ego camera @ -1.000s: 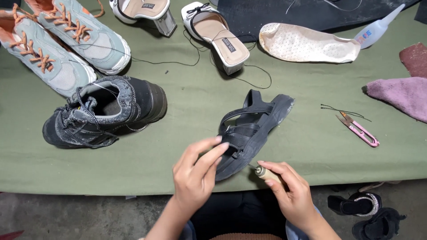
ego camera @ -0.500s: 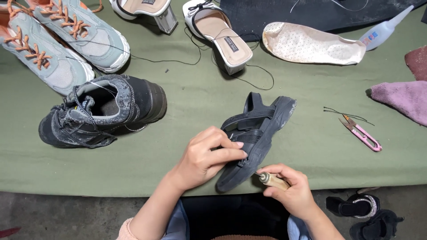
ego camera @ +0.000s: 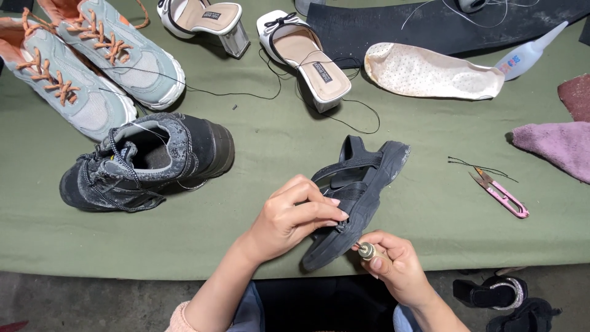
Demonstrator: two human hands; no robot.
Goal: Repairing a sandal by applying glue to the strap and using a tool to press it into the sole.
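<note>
Lay near the table's (ego camera: pixel 184 246) front edge: sandal (ego camera: pixel 362 190), between left hand (ego camera: pixel 295 218) and right hand (ego camera: pixel 393 264), awl (ego camera: pixel 367 250) touching its side. Sat left of it: boot (ego camera: pixel 147 163), with sneakers (ego camera: pixel 92 67) behind. Rested right: snips (ego camera: pixel 501 195); behind: heeled shoes (ego camera: pixel 307 55), insole (ego camera: pixel 430 74).

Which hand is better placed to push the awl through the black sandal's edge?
Right, probably. The right hand already grips the awl with its tip at the sole edge of the black sandal. The left hand is busy pinning the sandal's straps down on the table.
</note>
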